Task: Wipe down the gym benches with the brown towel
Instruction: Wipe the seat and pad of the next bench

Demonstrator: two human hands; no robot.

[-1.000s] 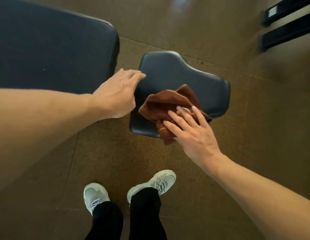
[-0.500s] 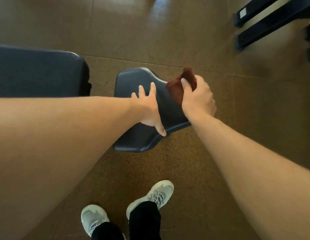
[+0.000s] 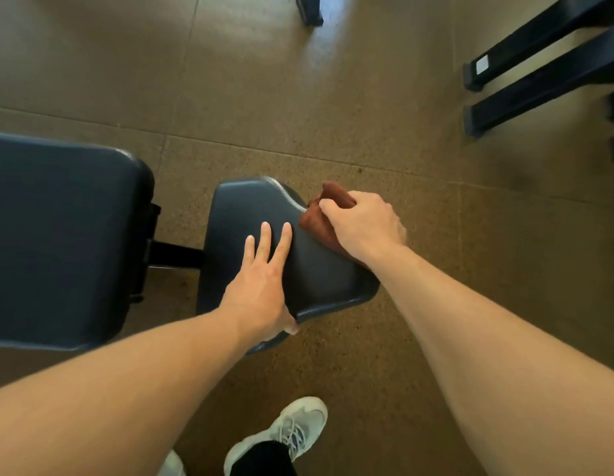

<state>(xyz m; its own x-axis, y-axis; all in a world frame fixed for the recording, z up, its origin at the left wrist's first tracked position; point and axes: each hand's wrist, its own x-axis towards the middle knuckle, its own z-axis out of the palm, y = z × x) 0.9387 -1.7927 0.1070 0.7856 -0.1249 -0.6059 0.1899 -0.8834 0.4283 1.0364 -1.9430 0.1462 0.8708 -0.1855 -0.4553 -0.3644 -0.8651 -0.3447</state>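
Since a moment ago my right hand (image 3: 362, 226) has carried the brown towel (image 3: 319, 218) to the seat pad's (image 3: 319, 276) far right edge, clenched around it. Beneath my knuckles it bunches; unwiped pad stretches leftward toward my left hand (image 3: 260, 286), pressed flat, gripping nothing. Beyond lies the long bench pad (image 3: 65, 235).
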